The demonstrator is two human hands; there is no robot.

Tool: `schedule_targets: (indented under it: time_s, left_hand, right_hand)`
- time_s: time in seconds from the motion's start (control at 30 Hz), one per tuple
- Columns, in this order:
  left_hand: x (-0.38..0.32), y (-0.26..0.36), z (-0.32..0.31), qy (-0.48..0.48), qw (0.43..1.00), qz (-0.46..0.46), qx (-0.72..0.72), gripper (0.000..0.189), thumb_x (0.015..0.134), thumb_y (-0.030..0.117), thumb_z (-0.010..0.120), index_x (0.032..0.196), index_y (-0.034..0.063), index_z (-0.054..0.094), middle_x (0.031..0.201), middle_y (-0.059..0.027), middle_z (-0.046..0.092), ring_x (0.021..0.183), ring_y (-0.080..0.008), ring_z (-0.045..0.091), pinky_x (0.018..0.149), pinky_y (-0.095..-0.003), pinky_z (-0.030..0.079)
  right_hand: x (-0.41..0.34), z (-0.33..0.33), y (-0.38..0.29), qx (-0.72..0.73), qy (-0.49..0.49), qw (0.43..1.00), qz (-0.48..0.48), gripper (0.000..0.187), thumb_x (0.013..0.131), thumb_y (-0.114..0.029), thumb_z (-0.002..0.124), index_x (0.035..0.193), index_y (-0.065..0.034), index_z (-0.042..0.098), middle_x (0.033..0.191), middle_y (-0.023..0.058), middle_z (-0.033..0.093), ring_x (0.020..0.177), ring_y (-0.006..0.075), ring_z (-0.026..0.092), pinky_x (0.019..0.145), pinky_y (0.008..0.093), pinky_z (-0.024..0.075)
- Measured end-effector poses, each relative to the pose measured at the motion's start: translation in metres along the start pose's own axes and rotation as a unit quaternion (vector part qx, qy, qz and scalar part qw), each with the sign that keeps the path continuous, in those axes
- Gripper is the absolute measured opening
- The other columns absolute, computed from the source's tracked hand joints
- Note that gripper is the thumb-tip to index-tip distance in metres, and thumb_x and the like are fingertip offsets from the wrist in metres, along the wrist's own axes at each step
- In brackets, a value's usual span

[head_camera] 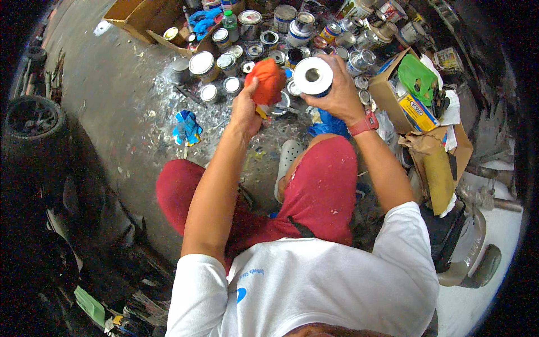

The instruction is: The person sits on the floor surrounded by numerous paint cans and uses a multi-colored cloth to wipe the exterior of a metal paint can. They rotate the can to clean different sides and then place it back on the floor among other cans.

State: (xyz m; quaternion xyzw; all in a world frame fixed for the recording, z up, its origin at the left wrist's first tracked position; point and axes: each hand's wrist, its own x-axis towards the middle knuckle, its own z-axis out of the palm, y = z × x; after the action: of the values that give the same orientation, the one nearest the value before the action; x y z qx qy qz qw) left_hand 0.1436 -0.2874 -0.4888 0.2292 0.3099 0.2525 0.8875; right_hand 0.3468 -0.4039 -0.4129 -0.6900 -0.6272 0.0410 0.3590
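My left hand (pixel 248 105) grips a crumpled orange-red cloth (pixel 268 82), held up above the paint-spattered floor. To its right, my right hand (pixel 342 90) is wrapped around a can with a white top (pixel 313 76) and a round centre opening, tilted towards me. The cloth and the can are apart. Behind and below both hands stand many paint cans, among them a white-lidded can (pixel 201 64) on the left. Blue plastic (pixel 330 123) lies below the can, near my right wrist. Part of the can's side is hidden by my fingers.
A blue crumpled cloth (pixel 186 127) lies on the floor at left. An open cardboard box (pixel 139 19) stands at upper left, near a green-capped bottle (pixel 229 23). At right, another cardboard box (pixel 381 90) holds a green plastic bag (pixel 417 78). A wheel (pixel 33 116) stands at far left.
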Motion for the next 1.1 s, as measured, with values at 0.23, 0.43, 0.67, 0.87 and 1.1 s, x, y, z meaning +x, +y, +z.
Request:
schedule_targets:
  time_s: [0.23,0.43,0.67,0.87,1.1]
  left_hand:
    - [-0.017,0.008,0.009,-0.007,0.999,-0.026,-0.029,0.052,0.112,0.041,0.035,0.147,0.0041,0.048,0.141,-0.0145,0.061,0.128,-0.0312,0.061,0.108,-0.0487,0.049]
    - [-0.019,0.012,0.005,-0.015,0.999,0.002,-0.045,0.054,0.112,0.044,0.033,0.147,0.0055,0.050,0.143,-0.0126,0.060,0.129,-0.0303,0.060,0.110,-0.0477,0.047]
    - [-0.021,0.015,0.009,-0.009,0.999,-0.003,-0.045,0.053,0.113,0.043,0.032,0.146,0.0055,0.050,0.144,-0.0125,0.060,0.130,-0.0299,0.060,0.111,-0.0481,0.046]
    - [-0.010,0.005,-0.002,-0.012,0.999,-0.018,-0.035,0.054,0.113,0.042,0.031,0.148,0.0059,0.048,0.144,-0.0124,0.060,0.131,-0.0305,0.059,0.111,-0.0493,0.047]
    - [-0.011,0.004,0.010,-0.013,0.999,-0.025,-0.025,0.055,0.113,0.044,0.030,0.149,0.0069,0.048,0.145,-0.0119,0.059,0.131,-0.0300,0.059,0.111,-0.0481,0.046]
  right_hand:
    - [0.013,0.023,-0.020,-0.053,-0.118,0.992,-0.002,0.085,0.064,-0.032,0.090,0.135,-0.0069,0.051,0.122,0.0169,0.054,0.109,0.0420,0.064,0.090,0.0497,0.0553]
    - [0.020,0.039,-0.026,-0.106,-0.156,0.982,-0.026,0.092,0.059,-0.031,0.089,0.137,-0.0034,0.048,0.116,0.0202,0.052,0.104,0.0447,0.063,0.087,0.0523,0.0559]
    - [0.026,0.041,-0.032,-0.120,-0.169,0.978,-0.018,0.093,0.060,-0.031,0.089,0.139,-0.0044,0.048,0.117,0.0208,0.051,0.104,0.0444,0.063,0.088,0.0520,0.0556]
    - [0.027,0.044,-0.036,-0.136,-0.170,0.976,-0.032,0.091,0.060,-0.031,0.089,0.137,-0.0052,0.048,0.116,0.0207,0.052,0.104,0.0450,0.063,0.087,0.0528,0.0555]
    - [0.020,0.040,-0.026,-0.142,-0.156,0.977,-0.029,0.087,0.060,-0.030,0.089,0.133,-0.0058,0.049,0.115,0.0204,0.052,0.102,0.0446,0.063,0.085,0.0534,0.0558]
